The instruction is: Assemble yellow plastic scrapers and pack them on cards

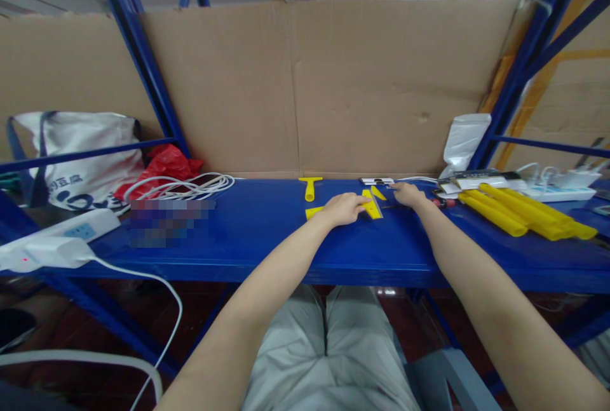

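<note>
Blue shelf with cardboard upright along its back edge. Around mid-shelf, left hand with fingers curled together, pinching a yellow scraper. Long axis roughly parallel to the front edge: handle end out past the hand's left side, flared head to its right, between both hands. Left hand nearer, in contact; right hand apart from the head, right of it and slightly toward the back edge. Right fingertips beside a flat piece; whether pinching anything, cannot tell. Just behind the head, a yellow sliver. By the right wrist, a red handle. Farther left, near the back edge, a second scraper. Toward the right end, yellow tubes.
</note>
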A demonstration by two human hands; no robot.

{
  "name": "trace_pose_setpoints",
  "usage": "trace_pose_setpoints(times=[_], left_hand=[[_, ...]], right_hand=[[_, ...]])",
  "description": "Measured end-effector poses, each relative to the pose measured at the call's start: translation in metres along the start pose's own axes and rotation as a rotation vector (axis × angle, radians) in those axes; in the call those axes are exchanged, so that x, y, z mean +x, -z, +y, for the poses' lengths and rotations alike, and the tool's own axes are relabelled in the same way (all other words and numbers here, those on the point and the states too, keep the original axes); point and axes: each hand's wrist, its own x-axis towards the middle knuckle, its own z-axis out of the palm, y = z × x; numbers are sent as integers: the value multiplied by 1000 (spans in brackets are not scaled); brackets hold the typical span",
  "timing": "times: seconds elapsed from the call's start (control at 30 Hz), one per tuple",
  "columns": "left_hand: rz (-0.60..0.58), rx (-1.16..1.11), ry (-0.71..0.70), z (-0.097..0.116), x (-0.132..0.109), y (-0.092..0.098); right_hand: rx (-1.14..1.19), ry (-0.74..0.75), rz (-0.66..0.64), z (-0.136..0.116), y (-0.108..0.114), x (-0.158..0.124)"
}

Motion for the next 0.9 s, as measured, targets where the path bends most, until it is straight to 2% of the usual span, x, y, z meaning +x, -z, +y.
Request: trace_pose_setpoints(times=[0.1,0.4,0.77,0.9], left_hand=[[6,-5,1,0,0,0],[-15,-14,-13,1,1,1],[0,-19,-18,0,2,-1],[1,-18,-23,0,2,-1]], right_hand=[[-86,-42,-46,-9,3,-5],[-221,4,-94,-15,1,1],[-233,12,-131,-15,-1,6],[-233,27,-106,-17,0,4]])
